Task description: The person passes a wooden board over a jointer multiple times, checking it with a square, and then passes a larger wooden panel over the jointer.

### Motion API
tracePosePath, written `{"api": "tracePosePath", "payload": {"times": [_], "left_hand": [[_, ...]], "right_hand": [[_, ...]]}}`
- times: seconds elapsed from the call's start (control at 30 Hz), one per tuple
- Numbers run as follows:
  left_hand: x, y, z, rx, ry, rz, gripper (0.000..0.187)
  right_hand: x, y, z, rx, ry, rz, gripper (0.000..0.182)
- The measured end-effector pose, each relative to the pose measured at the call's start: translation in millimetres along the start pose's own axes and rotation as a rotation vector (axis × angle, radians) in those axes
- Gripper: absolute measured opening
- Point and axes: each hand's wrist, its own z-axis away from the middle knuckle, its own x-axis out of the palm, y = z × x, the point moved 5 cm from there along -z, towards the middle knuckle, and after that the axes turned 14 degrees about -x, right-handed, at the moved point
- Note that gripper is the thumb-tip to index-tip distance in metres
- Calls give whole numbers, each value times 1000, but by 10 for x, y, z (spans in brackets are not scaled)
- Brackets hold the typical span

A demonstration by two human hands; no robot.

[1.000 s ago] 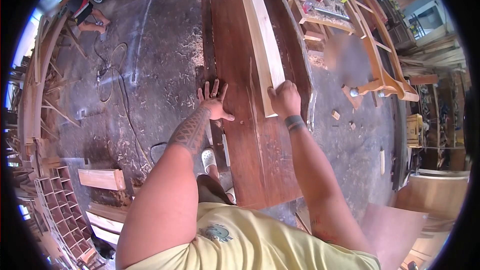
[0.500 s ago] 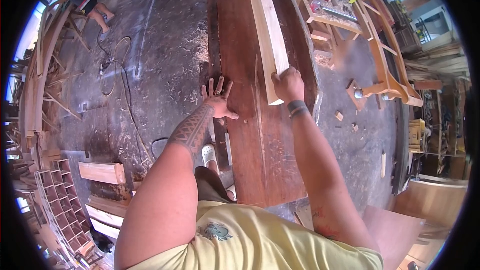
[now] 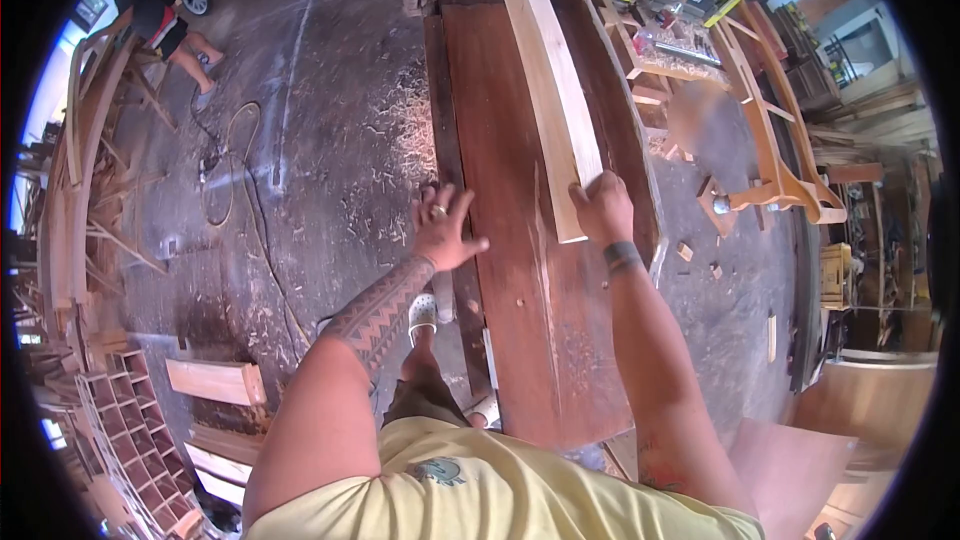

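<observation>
A long pale wooden beam (image 3: 545,60) runs away from me over a reddish-brown wooden bench top (image 3: 500,150). My right hand (image 3: 605,208) is closed round the near end of the beam, thumb on its upper face. At the bench's left edge is my left hand (image 3: 445,230), fingers spread and holding nothing, with the thumb reaching over the wood. A ring shows on one of its fingers.
Curly shavings (image 3: 415,130) litter the floor left of the bench, where a cord (image 3: 255,190) also lies. A person (image 3: 155,20) bends over curved timber at the far left. To the right stand a shavings-strewn worktable (image 3: 680,60) and an orange-brown wooden frame (image 3: 765,140).
The view has shifted, so the bench and beam sit lower and further right. My left hand has slid outward to the bench's left edge. The right hand keeps its grip on the beam.
</observation>
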Motion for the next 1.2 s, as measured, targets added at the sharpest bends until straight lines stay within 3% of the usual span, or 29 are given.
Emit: {"api": "tracePosePath", "payload": {"times": [0.1,0.2,0.3,0.47,1.2], "left_hand": [[-293,-423,-870,-295,175,272,115],[-201,-727,-1933,-433,106,659,115],[-242,-560,-2578,-507,-2,588,112],[-581,-170,-2385,-687,181,588,107],[-640,-79,-2394,-755,144,449,114]], "right_hand": [[17,-21,-84,13,1,3,39],[-29,-135,-173,21,11,21,37],[7,-116,-260,12,5,47,37],[-21,-180,-421,61,-19,-6,38],[138,-95,-1024,141,-95,-82,40]]}}
